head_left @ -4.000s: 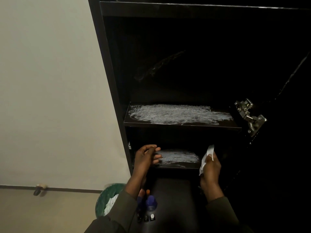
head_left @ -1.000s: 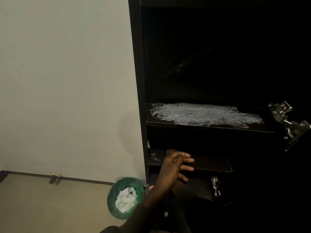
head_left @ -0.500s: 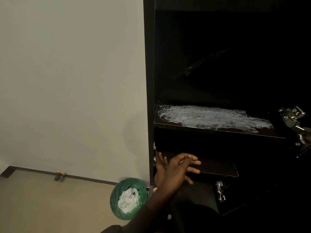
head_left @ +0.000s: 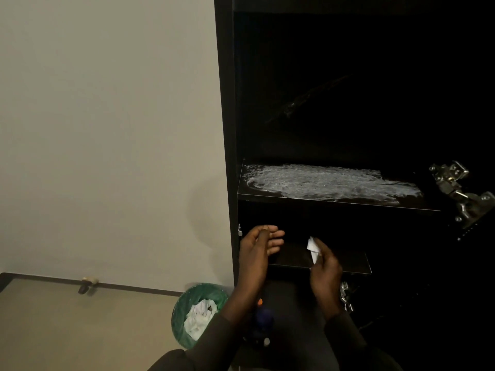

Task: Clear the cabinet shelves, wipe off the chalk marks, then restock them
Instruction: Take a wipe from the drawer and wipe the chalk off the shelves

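A tall black cabinet [head_left: 227,129] stands open against a pale wall. Its upper shelf [head_left: 267,195] carries a broad white chalk smear [head_left: 329,183]. The lower shelf [head_left: 348,263] looks dark, with no chalk showing. My right hand [head_left: 325,269] pinches a small white wipe [head_left: 312,249] in front of the lower shelf. My left hand [head_left: 257,247] hovers to the left of it with fingers loosely extended, holding nothing. Both shelves look bare of goods.
A green bin [head_left: 198,314] with crumpled white wipes sits on the floor left of the cabinet. Dark bottles with blue and orange caps [head_left: 263,319] stand on the floor between my arms. Metal door hinges [head_left: 460,191] jut out at the right.
The chalk seen on the lower shelf four seconds ago is gone. My right hand has come back into view holding a white wipe. The view shifted left, then settled.
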`<action>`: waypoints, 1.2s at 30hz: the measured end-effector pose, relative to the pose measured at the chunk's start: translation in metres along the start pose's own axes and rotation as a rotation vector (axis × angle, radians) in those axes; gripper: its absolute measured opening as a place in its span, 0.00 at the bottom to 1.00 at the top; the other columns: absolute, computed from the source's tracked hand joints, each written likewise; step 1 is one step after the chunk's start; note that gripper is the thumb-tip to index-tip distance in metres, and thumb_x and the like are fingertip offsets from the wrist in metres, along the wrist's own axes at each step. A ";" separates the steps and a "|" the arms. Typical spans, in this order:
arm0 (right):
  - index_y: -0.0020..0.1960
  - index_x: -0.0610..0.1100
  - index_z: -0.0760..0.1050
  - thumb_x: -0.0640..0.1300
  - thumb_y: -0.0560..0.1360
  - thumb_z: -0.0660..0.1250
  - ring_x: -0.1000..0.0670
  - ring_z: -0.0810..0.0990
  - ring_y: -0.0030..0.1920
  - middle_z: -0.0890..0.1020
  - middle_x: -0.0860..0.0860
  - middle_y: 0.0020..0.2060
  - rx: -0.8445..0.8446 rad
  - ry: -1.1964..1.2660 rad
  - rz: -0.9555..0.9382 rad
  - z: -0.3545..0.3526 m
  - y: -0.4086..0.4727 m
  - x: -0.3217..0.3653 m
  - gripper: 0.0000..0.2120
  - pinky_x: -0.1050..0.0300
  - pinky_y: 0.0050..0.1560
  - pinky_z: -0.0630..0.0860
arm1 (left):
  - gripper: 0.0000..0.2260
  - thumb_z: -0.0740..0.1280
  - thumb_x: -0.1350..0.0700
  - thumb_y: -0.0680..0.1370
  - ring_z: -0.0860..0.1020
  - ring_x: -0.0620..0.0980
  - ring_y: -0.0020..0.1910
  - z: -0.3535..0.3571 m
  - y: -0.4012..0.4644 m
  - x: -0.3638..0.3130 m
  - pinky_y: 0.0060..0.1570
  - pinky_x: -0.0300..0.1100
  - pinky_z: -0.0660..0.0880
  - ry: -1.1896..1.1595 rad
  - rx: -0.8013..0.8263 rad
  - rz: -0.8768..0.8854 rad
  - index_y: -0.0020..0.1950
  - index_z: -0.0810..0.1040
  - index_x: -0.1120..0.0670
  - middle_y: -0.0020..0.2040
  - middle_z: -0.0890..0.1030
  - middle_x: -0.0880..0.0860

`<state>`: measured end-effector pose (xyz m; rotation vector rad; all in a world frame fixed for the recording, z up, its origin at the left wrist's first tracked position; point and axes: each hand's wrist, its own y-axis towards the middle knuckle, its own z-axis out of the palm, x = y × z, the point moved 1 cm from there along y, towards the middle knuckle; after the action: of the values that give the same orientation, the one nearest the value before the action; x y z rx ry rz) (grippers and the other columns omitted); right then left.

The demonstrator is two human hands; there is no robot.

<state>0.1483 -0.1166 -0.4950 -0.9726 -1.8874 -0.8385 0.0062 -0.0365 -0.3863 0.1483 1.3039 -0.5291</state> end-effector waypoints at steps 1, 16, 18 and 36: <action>0.69 0.40 0.74 0.21 0.71 0.57 0.45 0.73 0.69 0.76 0.43 0.67 0.043 -0.068 -0.019 0.000 -0.004 0.004 0.30 0.53 0.69 0.68 | 0.12 0.56 0.60 0.83 0.83 0.50 0.45 -0.003 0.003 0.000 0.46 0.41 0.78 -0.002 -0.025 0.003 0.52 0.79 0.59 0.48 0.85 0.57; 0.73 0.50 0.68 0.38 0.82 0.57 0.54 0.62 0.75 0.70 0.53 0.73 0.612 -0.103 -0.276 0.096 -0.069 0.037 0.21 0.54 0.76 0.58 | 0.06 0.68 0.55 0.79 0.74 0.47 0.33 -0.029 -0.012 -0.046 0.35 0.40 0.74 0.282 -0.470 0.640 0.45 0.73 0.55 0.35 0.75 0.48; 0.67 0.48 0.75 0.32 0.81 0.56 0.56 0.74 0.67 0.77 0.51 0.65 0.535 0.215 -0.063 0.077 -0.062 0.052 0.20 0.65 0.67 0.68 | 0.11 0.72 0.55 0.75 0.75 0.47 0.37 -0.038 -0.005 -0.057 0.39 0.38 0.75 0.312 -0.476 0.704 0.51 0.72 0.52 0.40 0.75 0.48; 0.68 0.47 0.74 0.32 0.80 0.58 0.54 0.74 0.67 0.77 0.51 0.66 0.608 0.059 -0.076 0.087 -0.061 0.059 0.21 0.55 0.71 0.68 | 0.13 0.73 0.55 0.75 0.77 0.46 0.46 -0.052 0.017 -0.062 0.45 0.42 0.79 0.426 -0.330 0.764 0.56 0.74 0.48 0.49 0.77 0.48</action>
<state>0.0433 -0.0563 -0.4914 -0.4950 -1.9616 -0.2881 -0.0423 0.0170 -0.3452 0.4765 1.5966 0.3902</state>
